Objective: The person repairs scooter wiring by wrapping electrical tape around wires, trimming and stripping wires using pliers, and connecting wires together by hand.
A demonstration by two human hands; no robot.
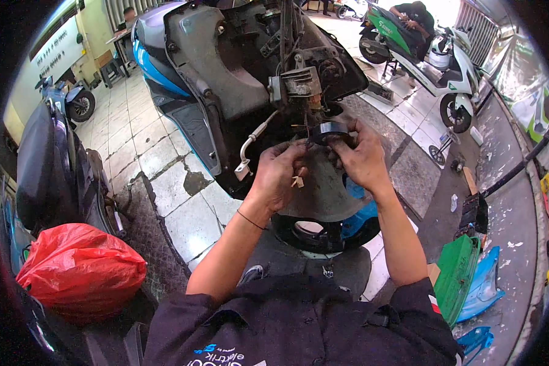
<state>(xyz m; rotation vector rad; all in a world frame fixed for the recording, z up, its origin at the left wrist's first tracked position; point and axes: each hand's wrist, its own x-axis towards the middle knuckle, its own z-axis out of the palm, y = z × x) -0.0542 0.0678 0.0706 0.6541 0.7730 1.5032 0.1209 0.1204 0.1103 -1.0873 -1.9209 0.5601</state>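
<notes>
A roll of black electrical tape [333,128] is gripped in my right hand [365,157], thumb and fingers around its edge. Close beside it, my left hand [277,172] pinches thin dark wires [309,135] that come down from the opened scooter [238,67]. Below the left fingers hangs a small pale connector [297,182]. Both hands are in front of the scooter's exposed frame, under a metal-cased part [302,82]. A bent metal bracket [245,152] sticks out left of my left hand. Whether tape is stuck to the wires is hidden by my fingers.
A wheel with a black tyre [323,235] is below my hands. At left are a red plastic bag [82,268] and a dark scooter seat [46,165]. A green box [457,274] and blue panels [482,287] lie right. Another person [415,18] bends over a green scooter [384,30].
</notes>
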